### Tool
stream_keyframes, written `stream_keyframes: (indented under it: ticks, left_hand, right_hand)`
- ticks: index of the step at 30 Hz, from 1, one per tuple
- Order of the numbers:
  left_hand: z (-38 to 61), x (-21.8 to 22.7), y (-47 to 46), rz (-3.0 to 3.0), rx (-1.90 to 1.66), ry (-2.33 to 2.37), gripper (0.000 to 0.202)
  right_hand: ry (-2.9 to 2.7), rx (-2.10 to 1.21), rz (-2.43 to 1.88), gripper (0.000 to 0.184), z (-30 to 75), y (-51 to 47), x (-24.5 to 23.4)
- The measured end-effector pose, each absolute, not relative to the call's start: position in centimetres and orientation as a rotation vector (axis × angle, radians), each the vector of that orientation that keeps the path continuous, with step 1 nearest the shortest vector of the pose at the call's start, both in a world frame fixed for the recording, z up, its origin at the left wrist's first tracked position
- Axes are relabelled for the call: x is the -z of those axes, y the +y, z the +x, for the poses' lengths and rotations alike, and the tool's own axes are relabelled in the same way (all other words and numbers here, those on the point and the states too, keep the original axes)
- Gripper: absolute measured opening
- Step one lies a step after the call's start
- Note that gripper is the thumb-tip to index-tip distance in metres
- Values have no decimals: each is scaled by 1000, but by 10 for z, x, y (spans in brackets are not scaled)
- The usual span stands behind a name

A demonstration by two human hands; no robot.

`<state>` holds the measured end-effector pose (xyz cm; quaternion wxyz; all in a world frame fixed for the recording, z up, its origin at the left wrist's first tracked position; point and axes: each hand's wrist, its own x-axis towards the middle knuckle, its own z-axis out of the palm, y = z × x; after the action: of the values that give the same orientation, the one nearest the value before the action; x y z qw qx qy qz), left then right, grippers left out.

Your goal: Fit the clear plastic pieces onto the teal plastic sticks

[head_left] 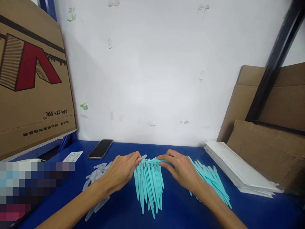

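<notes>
A fan of several thin turquoise plastic sticks (149, 186) lies on the blue table (176, 210), points toward me. My left hand (122, 171) pinches their far ends from the left. My right hand (181, 170) pinches one turquoise stick (154, 160) that lies crosswise over those ends. A second heap of turquoise sticks (212, 181) lies under and right of my right wrist. Pale translucent sticks (95, 178) lie left of my left wrist.
A stack of white bags (240, 173) lies at the right, in front of brown cardboard sheets (269, 149). A dark phone (100, 148) and a small white card (72, 156) lie at the back left. A large cardboard box (33, 79) stands left. White wall behind.
</notes>
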<state>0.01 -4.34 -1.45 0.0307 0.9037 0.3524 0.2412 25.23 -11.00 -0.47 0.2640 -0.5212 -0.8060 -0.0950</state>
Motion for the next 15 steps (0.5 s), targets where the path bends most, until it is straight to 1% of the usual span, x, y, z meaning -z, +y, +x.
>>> stream_keyframes:
  ticks: [15]
  left_hand:
    - [2,9,-51,2793,-676,1034,38]
  right_hand:
    - [-2170,264,-1365,27,250,-113,5]
